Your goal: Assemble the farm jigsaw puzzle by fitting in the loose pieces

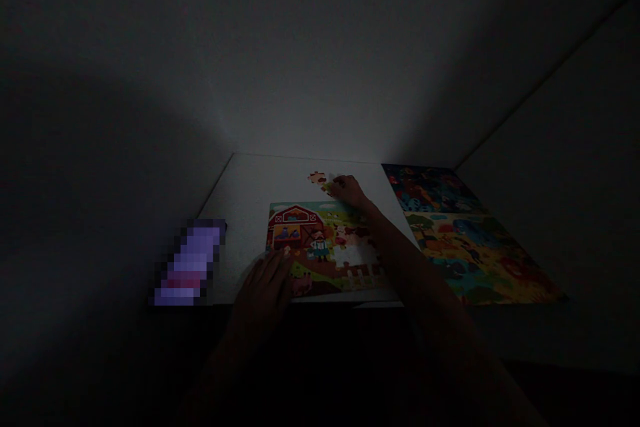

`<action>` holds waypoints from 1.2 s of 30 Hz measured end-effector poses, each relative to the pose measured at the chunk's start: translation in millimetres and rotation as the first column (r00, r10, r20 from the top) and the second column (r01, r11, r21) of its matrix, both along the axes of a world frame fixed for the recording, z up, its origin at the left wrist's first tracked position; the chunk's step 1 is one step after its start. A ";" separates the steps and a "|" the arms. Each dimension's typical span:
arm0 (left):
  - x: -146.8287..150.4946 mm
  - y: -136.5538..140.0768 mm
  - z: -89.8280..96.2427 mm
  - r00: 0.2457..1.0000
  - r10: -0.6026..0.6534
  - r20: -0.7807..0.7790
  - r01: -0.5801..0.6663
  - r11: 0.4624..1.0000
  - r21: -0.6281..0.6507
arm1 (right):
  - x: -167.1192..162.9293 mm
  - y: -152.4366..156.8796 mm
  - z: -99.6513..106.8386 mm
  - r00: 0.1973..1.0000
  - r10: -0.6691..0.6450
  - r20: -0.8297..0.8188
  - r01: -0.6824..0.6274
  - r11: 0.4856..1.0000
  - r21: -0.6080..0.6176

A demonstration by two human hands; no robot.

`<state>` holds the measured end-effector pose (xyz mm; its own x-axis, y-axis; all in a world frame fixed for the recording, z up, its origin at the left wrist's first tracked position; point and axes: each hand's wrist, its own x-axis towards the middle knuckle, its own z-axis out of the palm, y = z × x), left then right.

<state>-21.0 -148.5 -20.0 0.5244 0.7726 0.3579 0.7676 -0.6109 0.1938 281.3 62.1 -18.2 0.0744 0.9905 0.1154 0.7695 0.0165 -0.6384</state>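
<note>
A farm jigsaw puzzle (300,263) with a red barn and a farmer lies on the white table, with a pale gap in its lower right part. My left hand (267,280) rests flat over the puzzle's lower left edge, fingers stretched out. Beyond the puzzle's far edge, my right hand (349,188) has its fingers bent and drawn together on a small greenish puzzle piece (329,187); the dim light blurs the grip. Just left of it lies another loose puzzle piece (317,178), red and cream. My right forearm covers the puzzle's right side.
On the right lie two more picture puzzles, a dark one (430,188) at the back and a savanna one (465,253) in front. A pixelated, glowing phone-like thing (193,260) is at the table's left edge. Pale walls enclose the white table (235,200); the room is dark.
</note>
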 end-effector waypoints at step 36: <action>101.9 185.6 16.8 0.996 -0.066 0.062 0.075 0.986 -0.151 | 19.9 -15.0 -0.2 0.997 0.081 0.021 -0.081 0.996 0.022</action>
<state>80.8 37.1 -3.3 0.5617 0.7823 0.2693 0.7087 -0.6229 0.3312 301.2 47.1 -18.3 -0.0085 0.9903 0.1385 0.7777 0.0936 -0.6217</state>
